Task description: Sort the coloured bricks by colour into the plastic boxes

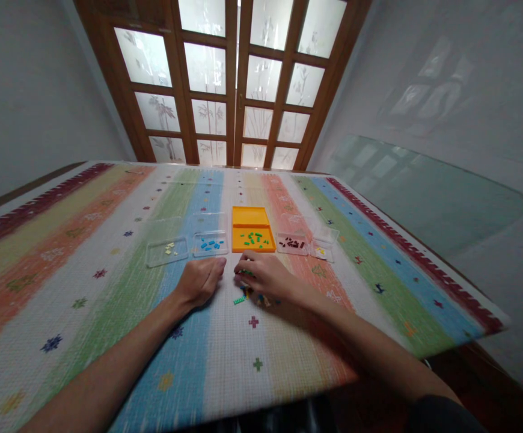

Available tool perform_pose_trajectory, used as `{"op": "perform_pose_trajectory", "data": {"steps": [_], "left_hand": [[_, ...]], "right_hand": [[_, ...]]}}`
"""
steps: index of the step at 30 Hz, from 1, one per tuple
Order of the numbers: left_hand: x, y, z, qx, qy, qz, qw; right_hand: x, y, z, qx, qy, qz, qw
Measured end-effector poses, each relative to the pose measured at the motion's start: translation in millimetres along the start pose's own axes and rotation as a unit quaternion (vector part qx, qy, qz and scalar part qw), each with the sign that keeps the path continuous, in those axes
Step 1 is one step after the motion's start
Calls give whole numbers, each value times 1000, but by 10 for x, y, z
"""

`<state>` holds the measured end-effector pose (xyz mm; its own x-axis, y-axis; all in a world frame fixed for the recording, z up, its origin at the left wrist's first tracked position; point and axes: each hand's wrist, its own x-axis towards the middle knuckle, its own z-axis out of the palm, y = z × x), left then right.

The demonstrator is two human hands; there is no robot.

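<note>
My left hand (202, 279) rests on the striped cloth with its fingers curled under, nothing visible in it. My right hand (264, 275) lies beside it over a small heap of coloured bricks (249, 296), fingertips pinched at a green piece. A green strip brick (239, 300) lies at the heap's near left edge. Just beyond the hands stands a row of small boxes: a clear box with yellow pieces (167, 251), a clear box with blue pieces (210, 244), an orange box with green pieces (252, 229), a clear box with dark red pieces (293, 243) and a small clear box (324, 249).
The table is covered by a cloth in wide coloured stripes (108, 288). Its right edge (446, 282) runs beside a white wall. Behind the far edge stands a wooden door with frosted glass panes (238, 84).
</note>
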<state>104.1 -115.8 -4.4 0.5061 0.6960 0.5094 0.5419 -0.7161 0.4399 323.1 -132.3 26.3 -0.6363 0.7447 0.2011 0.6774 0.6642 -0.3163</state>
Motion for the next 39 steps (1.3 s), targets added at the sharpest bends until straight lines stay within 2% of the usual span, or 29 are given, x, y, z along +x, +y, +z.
{"op": "perform_pose_trajectory", "data": {"steps": [6,10,15,21,27,31,35,39], "left_hand": [[-4,-13,16,10,-2,11,1000],[1,-10,17,12,-7,28,1000],[5,4,3,13,-3,33,999],[13,-3,6,16,-10,38,999],[9,-18,23,18,-9,44,999],[3,-20,30,14,-12,44,999],[11,-7,27,9,-14,48,999],[19,4,22,9,-13,53,998]], "right_hand": [[-205,558,-457,13,116,83,990],[-328,965,-608,-18,111,150,982],[-373,1228,-544,-50,90,190,976],[-311,1228,-431,-72,75,196,975],[-263,1224,-441,-89,46,196,975],[-276,1207,-541,-78,99,189,974],[-289,992,-609,-14,140,132,981],[-284,624,-517,59,62,60,994]]}}
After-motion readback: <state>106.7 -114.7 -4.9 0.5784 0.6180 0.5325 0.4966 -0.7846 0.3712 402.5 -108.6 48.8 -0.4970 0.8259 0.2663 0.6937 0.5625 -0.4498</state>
